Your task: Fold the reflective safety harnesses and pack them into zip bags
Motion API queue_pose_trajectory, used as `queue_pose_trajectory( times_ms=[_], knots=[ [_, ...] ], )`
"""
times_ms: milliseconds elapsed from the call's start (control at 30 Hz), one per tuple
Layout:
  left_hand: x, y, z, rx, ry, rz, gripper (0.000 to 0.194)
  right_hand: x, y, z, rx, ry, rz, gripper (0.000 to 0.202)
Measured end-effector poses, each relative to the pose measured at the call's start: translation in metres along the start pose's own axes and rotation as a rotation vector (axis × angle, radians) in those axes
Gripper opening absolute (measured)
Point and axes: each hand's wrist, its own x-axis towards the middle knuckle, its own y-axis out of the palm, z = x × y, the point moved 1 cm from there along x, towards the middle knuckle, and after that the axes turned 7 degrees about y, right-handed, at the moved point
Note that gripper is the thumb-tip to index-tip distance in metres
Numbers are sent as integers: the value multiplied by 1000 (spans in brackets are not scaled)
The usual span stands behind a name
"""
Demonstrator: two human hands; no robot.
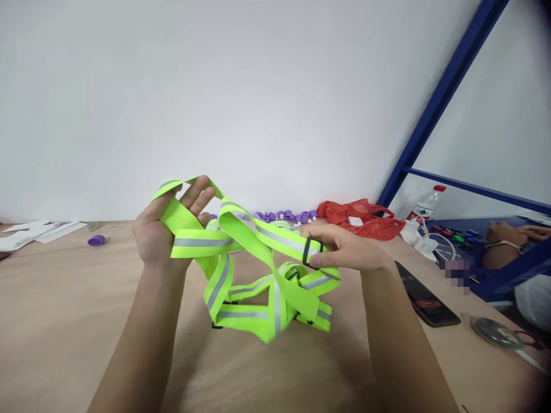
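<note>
Head view | yellow-green reflective strap harness (276, 304) hangs tangled above worktop (77, 298), no single long axis; left hand (161, 229) half-open, strap looped over it; right hand (344, 248) pinches black buckle (307, 252); bottle label unreadable

Room between purple cap (96, 240) and left hand (174, 221); phone (427, 298) seemingly tight beside right forearm (398, 327).

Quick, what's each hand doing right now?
Left hand: loosely open, neon strap looped over its fingers.
Right hand: closed, pinching the strap at a black buckle.
</note>
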Motion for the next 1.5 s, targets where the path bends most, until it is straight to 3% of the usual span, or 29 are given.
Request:
queue_pose_trajectory(
  times_ms=[133,200,333,500,733,800,967,1067,1167,1267,1400,1500],
  knots=[
    [6,-5,1,101,-86,39,17,-8,1,-1,320,-30,-60,30],
    [8,-6,8,210,-155,106,22,-10,4,3,454,-96,-174,34],
    [10,-9,25,530,-267,325,22,-13,9,15,486,-173,-410,37],
    [7,-12,36,963,-197,527,20,-12,13,25,426,-226,-609,34],
    [-4,0,44,1217,-56,544,9,-4,20,30,412,-303,-714,26],
    [-8,5,47,1271,-37,550,16,-2,20,29,413,-304,-708,25],
    [-20,16,54,1159,-175,698,44,3,20,26,457,-284,-669,23],
    [-30,24,57,954,-355,921,39,5,20,25,522,-291,-646,20],
    [-38,32,62,888,-294,1083,26,7,20,26,565,-311,-623,20],
    [-43,36,71,954,-164,1098,23,7,21,25,598,-340,-621,19],
    [-53,39,83,923,-306,1084,21,8,21,23,643,-375,-630,17],
    [-61,42,84,925,-337,960,31,12,22,19,674,-391,-649,18]
  ],
)
